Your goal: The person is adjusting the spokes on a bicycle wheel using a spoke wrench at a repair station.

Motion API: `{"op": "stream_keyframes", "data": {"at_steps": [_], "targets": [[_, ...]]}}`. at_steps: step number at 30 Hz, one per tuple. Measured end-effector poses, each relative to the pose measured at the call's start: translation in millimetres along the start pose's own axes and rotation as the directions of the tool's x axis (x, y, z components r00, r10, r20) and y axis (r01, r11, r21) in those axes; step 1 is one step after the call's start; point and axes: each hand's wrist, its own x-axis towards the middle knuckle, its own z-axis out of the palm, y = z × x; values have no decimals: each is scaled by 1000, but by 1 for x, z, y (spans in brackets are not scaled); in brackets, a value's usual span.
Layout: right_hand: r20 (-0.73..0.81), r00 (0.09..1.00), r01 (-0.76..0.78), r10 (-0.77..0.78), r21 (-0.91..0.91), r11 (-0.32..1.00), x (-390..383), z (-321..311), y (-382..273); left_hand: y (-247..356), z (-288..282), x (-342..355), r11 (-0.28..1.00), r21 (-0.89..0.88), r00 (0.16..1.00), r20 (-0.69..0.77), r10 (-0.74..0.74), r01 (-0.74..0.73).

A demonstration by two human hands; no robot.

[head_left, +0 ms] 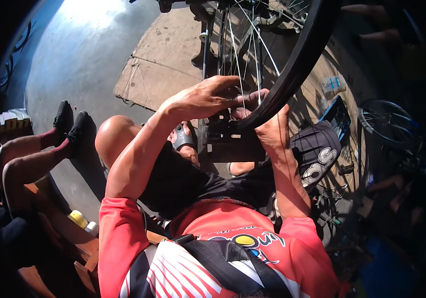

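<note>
Your left hand (212,97) has its fingers bent inward and reaching in among the spokes (266,48), close to the rim; you cannot tell from here whether the fingertips pinch a spoke or only rest beside it. Your right hand (274,130) is against the outer side of the wheel's black tyre (297,74), its fingers partly hidden by it, so how tightly they close cannot be told. The wheel stands in front of you, its lower end between your two hands and the rest rising beyond them to the upper right.

The tyre crosses in front of your right fingers, and thin spokes run in front of your left ones. Just below your hands, a slotted black plate (230,149) sits between your knees. Beyond your left hand, a flat sheet of cardboard (158,54) lies on the grey floor (64,69). Well to the left of that hand are another person's legs, in dark shoes (76,130). To the right of your right hand is a blue tray (341,118), with a clear plastic item (333,83) near it and a second wheel (387,121) farther out in shadow.
</note>
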Motion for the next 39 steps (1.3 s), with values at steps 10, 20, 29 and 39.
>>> {"op": "stream_keyframes", "data": {"at_steps": [10,20,29,39], "targets": [[164,981,-93,101,-54,994,6,-27,0,16,34,13,978,184,967,-214,136,-97],[-53,993,-103,106,68,992,2,-14,5,17,15,8,990,122,986,-143,81,-64],[99,995,-25,12,129,991,2,-16,-5,16,8,1,975,-216,997,69,-34,48],[66,985,-169,157,493,854,10,-13,-4,21,2,9,989,135,942,-321,100,-59]]}}
